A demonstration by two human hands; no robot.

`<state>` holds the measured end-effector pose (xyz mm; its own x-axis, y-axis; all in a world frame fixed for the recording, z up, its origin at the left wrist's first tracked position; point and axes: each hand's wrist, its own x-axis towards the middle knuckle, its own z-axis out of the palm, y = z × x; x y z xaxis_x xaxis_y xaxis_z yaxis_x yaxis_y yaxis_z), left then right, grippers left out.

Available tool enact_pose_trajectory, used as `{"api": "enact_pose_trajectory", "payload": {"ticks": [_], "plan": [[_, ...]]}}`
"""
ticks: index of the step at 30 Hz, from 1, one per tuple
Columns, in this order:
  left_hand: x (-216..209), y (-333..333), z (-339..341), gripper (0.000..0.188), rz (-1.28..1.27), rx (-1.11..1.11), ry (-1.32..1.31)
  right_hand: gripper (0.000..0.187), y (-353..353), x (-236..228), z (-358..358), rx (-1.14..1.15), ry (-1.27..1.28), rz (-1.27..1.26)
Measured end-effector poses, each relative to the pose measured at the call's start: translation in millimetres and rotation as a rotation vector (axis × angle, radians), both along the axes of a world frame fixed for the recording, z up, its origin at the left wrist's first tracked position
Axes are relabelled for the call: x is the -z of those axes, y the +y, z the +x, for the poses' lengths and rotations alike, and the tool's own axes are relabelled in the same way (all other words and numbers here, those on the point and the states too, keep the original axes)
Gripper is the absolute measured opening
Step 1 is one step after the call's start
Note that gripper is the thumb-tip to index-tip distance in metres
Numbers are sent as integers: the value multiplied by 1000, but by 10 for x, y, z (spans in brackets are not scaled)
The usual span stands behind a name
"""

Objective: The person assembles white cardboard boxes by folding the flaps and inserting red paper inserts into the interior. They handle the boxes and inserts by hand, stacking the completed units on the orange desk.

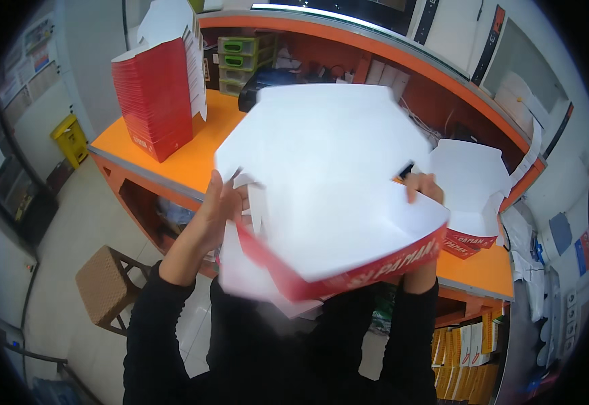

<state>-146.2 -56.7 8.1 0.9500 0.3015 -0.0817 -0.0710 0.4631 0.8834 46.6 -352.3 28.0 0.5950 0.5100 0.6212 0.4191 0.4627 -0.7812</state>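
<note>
A cardboard food box (pixel 338 196), white inside and red outside, is tilted up in front of me, partly folded. Its right and near walls stand up, while the large lid panel spreads open on the far side. At the box's left corner, my left hand (pixel 217 212) grips the side by a loose flap, with the thumb up. My right hand (pixel 424 189) curls its fingers over the top of the right wall. Motion blurs the lower left flap.
A tall stack of flat red box blanks (pixel 156 98) stands on the orange counter (pixel 217 111) at left. Folded boxes (pixel 470 189) with raised white lids sit at right. Behind are small green-fronted drawers (pixel 237 54). A brown stool (pixel 109 287) is on the floor at left.
</note>
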Motion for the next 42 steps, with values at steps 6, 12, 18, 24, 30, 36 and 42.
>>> {"api": "enact_pose_trajectory", "payload": {"ticks": [6, 12, 18, 24, 30, 36, 42], "plan": [[233, -21, 74, 58, 309, -221, -24, 36, 179, -348, -112, 336, -171, -383], [107, -210, -118, 75, 716, 10, -21, 48, 446, -666, -1186, -8, -937, -941], [-95, -238, -591, 137, 1444, -329, -563, 16, 500, -329, -1102, -7, -1105, -1324], [-451, -803, -466, 41, 2159, -83, -409, 11, 652, -230, -1165, 55, -1062, -1171], [-302, -462, -500, 19, 2022, -47, -277, 18, 478, -139, -829, 78, -751, -1132], [-119, -208, -562, 17, 2020, -73, -316, 21, 533, -178, -696, 133, -468, -1071], [-208, -475, -230, 10, 1784, -258, -44, 20, 805, -50, -764, 144, -432, -1081]]}}
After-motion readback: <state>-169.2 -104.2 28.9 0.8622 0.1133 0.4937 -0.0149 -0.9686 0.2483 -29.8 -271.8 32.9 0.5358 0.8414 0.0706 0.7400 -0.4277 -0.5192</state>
